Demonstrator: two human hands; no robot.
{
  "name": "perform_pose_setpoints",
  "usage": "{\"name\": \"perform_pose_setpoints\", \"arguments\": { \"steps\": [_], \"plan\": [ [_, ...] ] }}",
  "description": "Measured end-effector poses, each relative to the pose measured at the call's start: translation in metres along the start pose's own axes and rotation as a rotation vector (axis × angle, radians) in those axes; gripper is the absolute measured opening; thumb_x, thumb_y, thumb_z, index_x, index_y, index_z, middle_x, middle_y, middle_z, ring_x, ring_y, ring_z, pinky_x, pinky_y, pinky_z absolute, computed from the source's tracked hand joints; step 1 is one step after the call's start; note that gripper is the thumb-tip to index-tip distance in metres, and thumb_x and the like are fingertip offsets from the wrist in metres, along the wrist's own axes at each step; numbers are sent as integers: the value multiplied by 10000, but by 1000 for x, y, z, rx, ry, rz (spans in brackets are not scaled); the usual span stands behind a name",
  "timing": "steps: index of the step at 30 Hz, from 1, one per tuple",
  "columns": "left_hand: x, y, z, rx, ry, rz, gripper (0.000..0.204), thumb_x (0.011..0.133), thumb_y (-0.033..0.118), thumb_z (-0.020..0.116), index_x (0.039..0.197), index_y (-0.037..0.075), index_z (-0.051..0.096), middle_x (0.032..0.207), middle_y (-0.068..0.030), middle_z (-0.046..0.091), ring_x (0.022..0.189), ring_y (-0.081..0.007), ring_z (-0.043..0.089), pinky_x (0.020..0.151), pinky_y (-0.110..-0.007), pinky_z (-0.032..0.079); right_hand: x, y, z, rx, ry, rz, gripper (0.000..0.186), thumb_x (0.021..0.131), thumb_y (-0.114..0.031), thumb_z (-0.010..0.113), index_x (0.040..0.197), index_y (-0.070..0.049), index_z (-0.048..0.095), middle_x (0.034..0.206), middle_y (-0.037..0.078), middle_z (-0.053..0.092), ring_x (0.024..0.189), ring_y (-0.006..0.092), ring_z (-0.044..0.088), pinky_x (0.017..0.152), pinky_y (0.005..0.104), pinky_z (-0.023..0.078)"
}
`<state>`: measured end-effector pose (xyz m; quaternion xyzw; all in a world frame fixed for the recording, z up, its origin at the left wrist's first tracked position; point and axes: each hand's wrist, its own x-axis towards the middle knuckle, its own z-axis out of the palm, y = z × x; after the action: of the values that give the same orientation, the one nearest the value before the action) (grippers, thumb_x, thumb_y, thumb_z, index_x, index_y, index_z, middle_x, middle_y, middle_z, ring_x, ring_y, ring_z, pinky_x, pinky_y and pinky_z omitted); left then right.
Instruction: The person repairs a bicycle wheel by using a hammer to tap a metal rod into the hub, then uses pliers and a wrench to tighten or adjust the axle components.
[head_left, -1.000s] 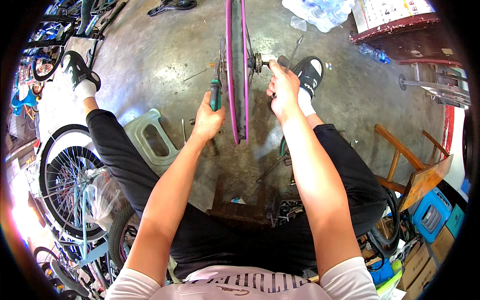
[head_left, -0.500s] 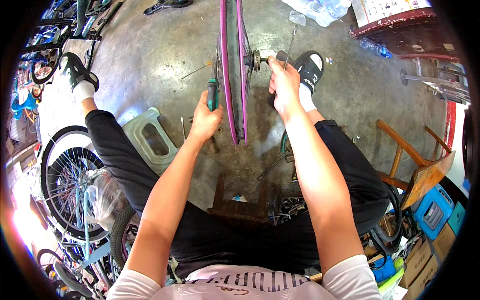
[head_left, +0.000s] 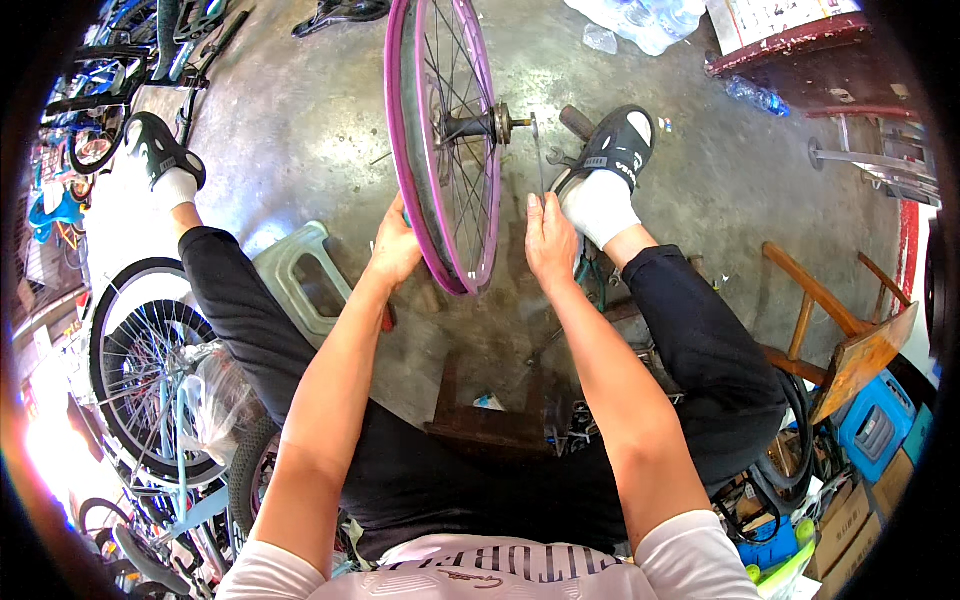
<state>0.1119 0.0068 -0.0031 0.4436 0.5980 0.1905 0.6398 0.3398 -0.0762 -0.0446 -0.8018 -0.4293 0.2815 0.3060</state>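
A pink bicycle wheel rim [head_left: 410,170] without a tyre stands upright before me, turned so its spokes show. Its hub [head_left: 502,124] has an axle that sticks out to the right. My left hand [head_left: 398,248] is closed by the rim's lower left side, around a teal-handled tool [head_left: 406,214] that the rim mostly hides. Below the axle, my right hand [head_left: 550,240] pinches a thin metal tool [head_left: 541,165] that points up, its far end at the axle's tip.
On the floor near my right shoe [head_left: 615,150] lie a dark cylinder [head_left: 576,122] and a wrench [head_left: 558,157]. A pale green stool [head_left: 300,275] stands by my left leg. Bicycles and wheels [head_left: 150,370] crowd the left; a wooden stool [head_left: 850,365] lies tipped over on the right.
The wheel has swung from edge-on to an angle that shows its spokes. My right hand has drawn back from the axle toward me; the thin tool's far end now meets the axle.
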Motion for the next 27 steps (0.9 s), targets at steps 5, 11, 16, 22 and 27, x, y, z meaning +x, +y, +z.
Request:
{"name": "perform_pose_setpoints", "arguments": {
  "steps": [5, 11, 16, 22, 27],
  "plan": [
    [6, -19, -21, 140, 0, 59, 554, 940, 226, 700, 1435, 15, 569, 1163, -91, 695, 1076, -196, 638, 977, -350, 517, 17, 3, 14, -79, -151, -87, 348, 1117, -384, 429, 1122, -46, 513, 989, 260, 683, 964, 492, 653, 811, 584, 494],
    [-5, 7, -12, 41, -51, -64, 545, 952, 168, 680, 1462, 23, 552, 1017, -49, 686, 964, -187, 653, 898, -346, 542, 26, 10, 23, -108, -141, -148, 293, 1110, -312, 457, 1146, -27, 511, 1095, 246, 688, 1032, 464, 656, 860, 555, 514],
    [-5, 1, -14, 27, -48, -59, 540, 941, 123, 692, 1455, 33, 551, 1027, -52, 688, 980, -177, 651, 909, -340, 537, 17, -3, 25, -95, -153, -152, 315, 1112, -326, 449, 1125, -21, 528, 1054, 265, 697, 975, 481, 669, 823, 575, 515],
    [1, -3, -3, -29, 9, 23, 485, 921, 86, 707, 1388, 46, 585, 1049, -56, 688, 1000, -176, 651, 926, -336, 533, 3, -17, 5, -150, -137, -107, 316, 1109, -335, 453, 1128, -31, 539, 941, 278, 707, 901, 496, 679, 787, 583, 515],
    [18, -17, 5, -189, 2, 7, 650, 832, -76, 546, 1457, 99, 502, 897, -72, 612, 664, -172, 606, 553, -342, 542, -17, -43, -21, -66, -191, -85, 407, 1053, -299, 558, 1369, -46, 519, 996, 294, 720, 936, 495, 699, 811, 574, 548]
  ]
}}
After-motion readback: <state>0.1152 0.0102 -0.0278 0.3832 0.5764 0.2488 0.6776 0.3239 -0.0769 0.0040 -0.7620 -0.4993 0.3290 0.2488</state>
